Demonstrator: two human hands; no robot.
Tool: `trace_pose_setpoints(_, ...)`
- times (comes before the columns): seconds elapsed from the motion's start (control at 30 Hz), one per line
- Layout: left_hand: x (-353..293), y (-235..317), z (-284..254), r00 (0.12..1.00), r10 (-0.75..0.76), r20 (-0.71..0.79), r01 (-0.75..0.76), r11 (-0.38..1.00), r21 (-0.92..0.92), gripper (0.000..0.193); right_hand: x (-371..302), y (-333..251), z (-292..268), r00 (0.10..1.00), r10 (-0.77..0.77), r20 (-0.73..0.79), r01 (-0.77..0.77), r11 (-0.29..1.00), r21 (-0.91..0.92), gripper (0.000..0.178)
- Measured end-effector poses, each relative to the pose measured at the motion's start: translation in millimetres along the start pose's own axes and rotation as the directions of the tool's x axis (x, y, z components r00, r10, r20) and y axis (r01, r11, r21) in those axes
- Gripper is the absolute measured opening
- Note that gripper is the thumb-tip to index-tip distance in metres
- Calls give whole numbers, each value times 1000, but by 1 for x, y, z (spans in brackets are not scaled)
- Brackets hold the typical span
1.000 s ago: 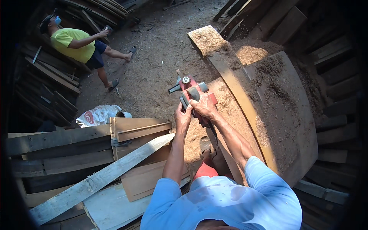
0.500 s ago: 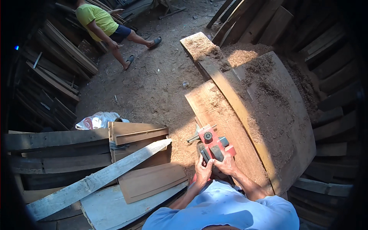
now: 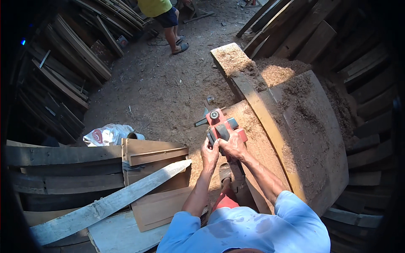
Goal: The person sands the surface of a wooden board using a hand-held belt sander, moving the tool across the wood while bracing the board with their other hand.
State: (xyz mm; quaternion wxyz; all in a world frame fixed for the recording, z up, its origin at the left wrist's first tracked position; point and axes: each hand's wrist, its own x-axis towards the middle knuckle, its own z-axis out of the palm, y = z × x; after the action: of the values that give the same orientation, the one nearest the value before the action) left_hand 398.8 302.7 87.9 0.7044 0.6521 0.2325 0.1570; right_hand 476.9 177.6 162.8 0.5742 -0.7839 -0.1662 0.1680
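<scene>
A red and black electric hand planer (image 3: 220, 123) with a round dark knob on its front sits over the left side of a light wooden board (image 3: 249, 118). My right hand (image 3: 233, 146) is wrapped round the planer's rear handle. Against its left rear side my left hand (image 3: 209, 155) is closed, fingers partly hidden by the tool. A grey metal guide juts out from the planer's left front. Shavings lie scattered over the board, which runs beside a yellowish beam (image 3: 266, 130). How firmly the planer's sole touches the board cannot be made out.
Shavings cover a wide wooden slab (image 3: 312, 135) at the right. Left of me are stacked boards (image 3: 158, 154) and a long whitish plank (image 3: 114, 196). A white plastic bag (image 3: 110, 135) lies behind them. Farther off, a person in a yellow shirt (image 3: 155, 6) stands among leaning planks.
Both my hands and the planer have moved forward and slightly left, with my arms stretched farther out. The person in yellow has gone right and farther away. My view has shifted a little.
</scene>
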Motion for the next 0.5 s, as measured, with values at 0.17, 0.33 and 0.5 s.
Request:
trace_pose_setpoints(0.17, 63, 7, -1, 1000, -10, 6, 9, 996, 89, 30, 69, -3, 2, 999, -16, 32, 18, 997, -73, 42)
trace_pose_setpoints(0.33, 30, 3, 10, 1000, 11, 28, -13, 999, 40, 33, 44, 23, -3, 1000, -7, -10, 6, 998, -66, 42)
trace_pose_setpoints(0.5, -77, -2, 16, 998, -17, 55, 13, 998, 62, 31, -68, 40, -15, 988, 153, -19, -153, 988, 3, 47)
